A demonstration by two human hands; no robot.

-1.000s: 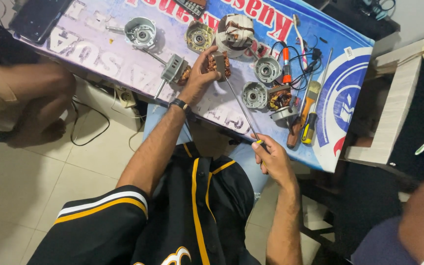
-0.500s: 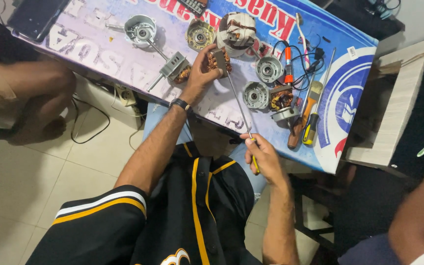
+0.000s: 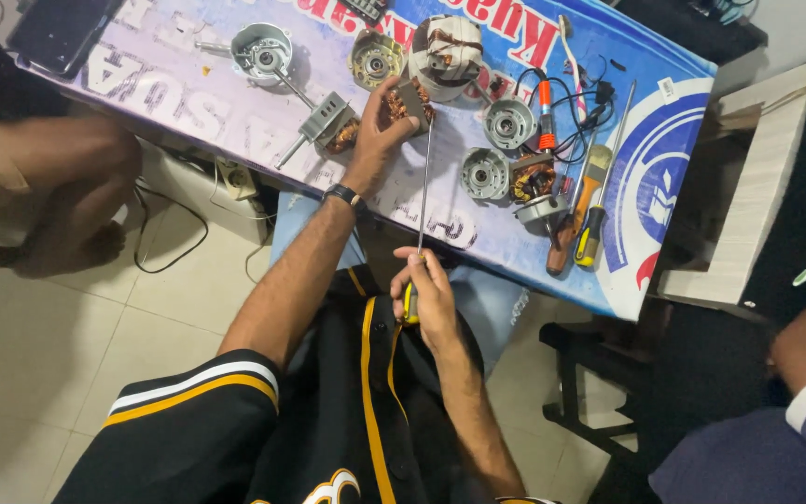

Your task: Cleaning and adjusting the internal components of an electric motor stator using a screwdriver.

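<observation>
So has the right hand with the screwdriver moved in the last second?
Yes. The right hand gripping the long screwdriver has pulled back from the table edge toward the person's body, while the left hand holds the motor winding.

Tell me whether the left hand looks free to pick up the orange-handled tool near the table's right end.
Probably not as things stand: the left hand is closed on a copper-wound motor part, so it would have to let go first. The path to the orange-handled tool looks otherwise open.

Motor housings [image 3: 485, 174] on the table [image 3: 188, 103], screwdrivers [image 3: 591, 224] right of them, stool [image 3: 739, 215] farther right.
</observation>
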